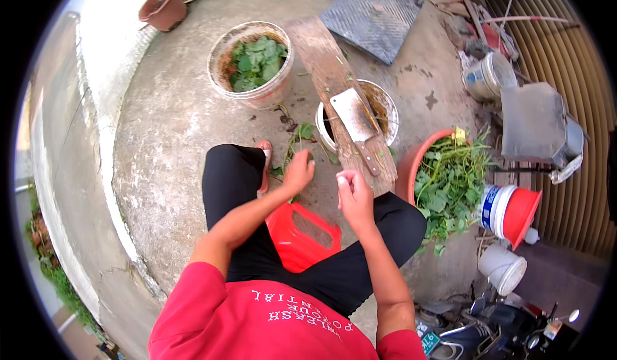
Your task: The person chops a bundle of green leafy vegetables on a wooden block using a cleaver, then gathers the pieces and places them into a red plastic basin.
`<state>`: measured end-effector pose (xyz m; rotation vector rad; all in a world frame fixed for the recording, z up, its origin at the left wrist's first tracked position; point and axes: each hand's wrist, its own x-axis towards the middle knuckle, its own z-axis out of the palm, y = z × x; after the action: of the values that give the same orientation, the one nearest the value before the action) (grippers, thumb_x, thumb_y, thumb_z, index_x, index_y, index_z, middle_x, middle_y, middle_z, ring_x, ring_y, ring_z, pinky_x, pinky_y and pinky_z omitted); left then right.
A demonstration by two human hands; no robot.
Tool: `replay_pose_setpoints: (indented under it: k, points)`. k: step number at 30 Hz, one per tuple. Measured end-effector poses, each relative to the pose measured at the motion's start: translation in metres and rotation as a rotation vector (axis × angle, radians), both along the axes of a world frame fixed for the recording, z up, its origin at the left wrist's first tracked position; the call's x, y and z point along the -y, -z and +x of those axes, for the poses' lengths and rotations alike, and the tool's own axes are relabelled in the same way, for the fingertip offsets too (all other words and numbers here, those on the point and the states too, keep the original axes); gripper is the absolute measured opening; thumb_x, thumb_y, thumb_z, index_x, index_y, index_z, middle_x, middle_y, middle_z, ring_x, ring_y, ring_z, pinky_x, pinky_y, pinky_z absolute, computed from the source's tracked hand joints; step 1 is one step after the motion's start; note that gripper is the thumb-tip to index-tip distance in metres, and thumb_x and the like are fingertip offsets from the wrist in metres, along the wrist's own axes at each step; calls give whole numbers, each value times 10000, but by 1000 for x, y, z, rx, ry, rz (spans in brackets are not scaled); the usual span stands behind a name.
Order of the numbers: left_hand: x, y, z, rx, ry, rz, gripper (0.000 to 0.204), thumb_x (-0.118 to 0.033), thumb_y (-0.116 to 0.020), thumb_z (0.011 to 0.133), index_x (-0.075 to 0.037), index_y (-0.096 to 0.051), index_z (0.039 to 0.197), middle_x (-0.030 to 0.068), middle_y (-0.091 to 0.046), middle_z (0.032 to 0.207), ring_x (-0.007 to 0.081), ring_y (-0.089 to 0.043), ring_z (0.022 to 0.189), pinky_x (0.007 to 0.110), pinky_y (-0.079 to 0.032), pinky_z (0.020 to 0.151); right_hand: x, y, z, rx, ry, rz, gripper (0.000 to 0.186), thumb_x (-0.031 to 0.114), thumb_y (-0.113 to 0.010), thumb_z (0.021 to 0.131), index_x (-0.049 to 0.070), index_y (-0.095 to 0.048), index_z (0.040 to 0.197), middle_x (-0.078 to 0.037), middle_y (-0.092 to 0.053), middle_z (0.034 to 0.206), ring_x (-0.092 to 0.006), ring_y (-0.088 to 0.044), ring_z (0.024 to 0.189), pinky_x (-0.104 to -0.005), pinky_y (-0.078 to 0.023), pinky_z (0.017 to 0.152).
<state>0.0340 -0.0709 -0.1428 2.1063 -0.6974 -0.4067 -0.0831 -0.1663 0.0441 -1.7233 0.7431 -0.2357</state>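
My left hand (pixel 299 171) is closed on a thin leafy vine (pixel 304 131), whose stem and leaves show just beyond the fingers. Close to the board's near end, my right hand (pixel 355 198) is curled shut; anything in its fingers is hidden. A cleaver (pixel 353 116) with a brown wooden handle lies on the long, worn wooden board (pixel 315 54). Under the board stands a white bucket (pixel 393 117). Ahead on the left, another white bucket (pixel 276 89) holds cut green leaves. To my right, an orange-brown tub (pixel 409 175) is heaped with leafy vines (pixel 447 177).
A red plastic stool (pixel 292 234) shows between my legs. A grey ribbed panel (pixel 373 14) lies beyond the board. Several pails, including a white one (pixel 501 267), line the right side near a parked motorcycle (pixel 495 328). A brown pot (pixel 164 8) stands far left.
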Motion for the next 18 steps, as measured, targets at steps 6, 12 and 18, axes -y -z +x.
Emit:
replay_pose_setpoints:
  k: [6, 12, 18]
  points:
    - [-75, -14, -39, -274, 239, 161, 277, -120, -540, 790, -33, -519, 1053, 207, -563, 992, 367, -555, 966, 437, -445, 832, -48, -134, 5, 584, -400, 116, 173, 110, -425, 915, -9, -527, 989, -123, -551, 809, -192, -559, 723, -308, -472, 658]
    - [-98, -7, -49, -161, 266, 167, 240, -107, -511, 806, -56, -526, 1039, 189, -564, 1038, 360, -544, 1016, 445, -443, 855, -104, -231, -2, 1050, -545, 788, 185, 236, -556, 895, 75, -465, 900, -112, -478, 908, -303, -566, 812, -438, -529, 676]
    - [-105, -5, -62, -2, 351, 368, 215, -148, -507, 810, -68, -545, 1006, 161, -568, 989, 353, -568, 948, 467, -463, 779, -154, -299, -5, 1131, -445, 913, 179, 259, -409, 980, 89, -407, 921, -106, -463, 878, -267, -571, 772, -391, -521, 603]
